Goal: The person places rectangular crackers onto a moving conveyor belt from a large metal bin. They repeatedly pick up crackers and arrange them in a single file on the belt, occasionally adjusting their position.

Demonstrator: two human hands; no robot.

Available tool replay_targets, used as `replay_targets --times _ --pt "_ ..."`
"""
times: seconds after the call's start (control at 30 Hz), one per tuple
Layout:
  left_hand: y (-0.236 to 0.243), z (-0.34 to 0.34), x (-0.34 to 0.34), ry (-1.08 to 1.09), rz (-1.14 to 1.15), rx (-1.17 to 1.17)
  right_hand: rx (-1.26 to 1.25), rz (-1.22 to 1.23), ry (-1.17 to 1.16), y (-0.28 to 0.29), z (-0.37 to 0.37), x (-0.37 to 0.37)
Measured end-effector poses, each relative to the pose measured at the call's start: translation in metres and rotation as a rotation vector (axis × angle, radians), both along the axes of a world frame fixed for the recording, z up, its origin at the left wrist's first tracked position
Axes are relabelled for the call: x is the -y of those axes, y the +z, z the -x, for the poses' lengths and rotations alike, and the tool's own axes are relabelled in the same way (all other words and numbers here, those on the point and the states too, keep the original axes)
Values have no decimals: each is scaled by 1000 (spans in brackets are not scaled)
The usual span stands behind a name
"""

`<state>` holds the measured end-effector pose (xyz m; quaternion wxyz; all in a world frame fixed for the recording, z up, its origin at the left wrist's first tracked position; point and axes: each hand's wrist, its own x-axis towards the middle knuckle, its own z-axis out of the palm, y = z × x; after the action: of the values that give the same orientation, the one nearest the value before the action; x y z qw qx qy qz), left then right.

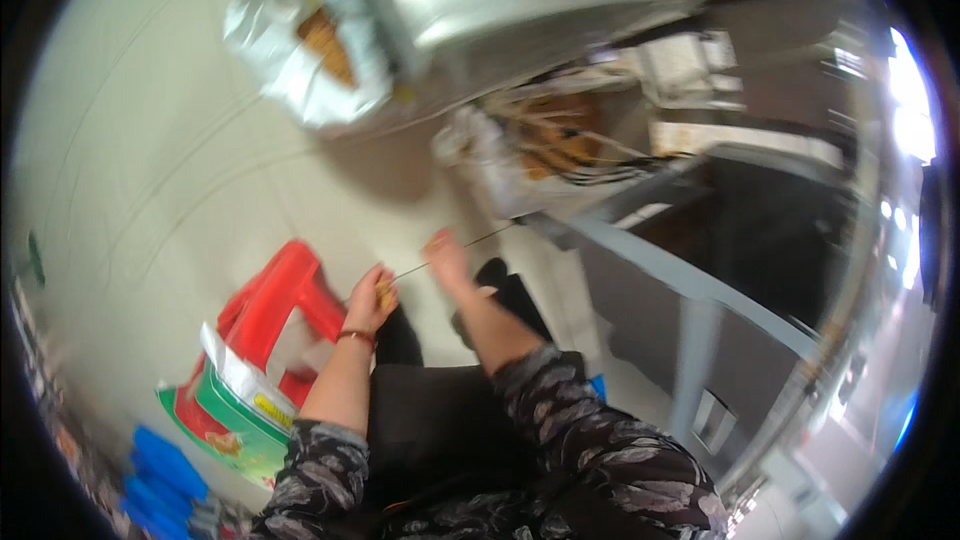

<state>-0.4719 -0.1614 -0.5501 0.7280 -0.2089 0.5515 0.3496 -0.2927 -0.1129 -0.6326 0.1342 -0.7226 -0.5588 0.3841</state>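
Note:
My left hand (370, 300), with a red-brown bracelet at the wrist, is closed around a small yellowish thing (384, 292) whose kind I cannot make out. Ahead and to its right, my right hand (447, 256) is smeared by motion. Its fingers look curled, but what they hold, if anything, does not show. A thin dark line (480, 238) runs past both hands toward the grey frame on the right; I cannot tell whether it is a cord or a floor seam. Both hands are above the pale floor, in front of my dark-clad lap.
A red plastic stool (285, 290) stands at left, beside a green and white bag (235, 410). Ahead sits a white bag (310, 50) with brown contents. On the right are a grey metal frame (690, 290) and a clutter of cables (590, 165). Blue things (160, 480) lie lower left.

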Motion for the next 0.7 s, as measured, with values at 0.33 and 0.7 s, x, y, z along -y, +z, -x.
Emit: replay_targets --times 0.33,0.7 --pt "324 -71 -13 -340 -231 366 -76 -387 242 510 -36 54" --pt "533 -184 -93 -913 -284 492 -184 -418 -441 674 -193 82"
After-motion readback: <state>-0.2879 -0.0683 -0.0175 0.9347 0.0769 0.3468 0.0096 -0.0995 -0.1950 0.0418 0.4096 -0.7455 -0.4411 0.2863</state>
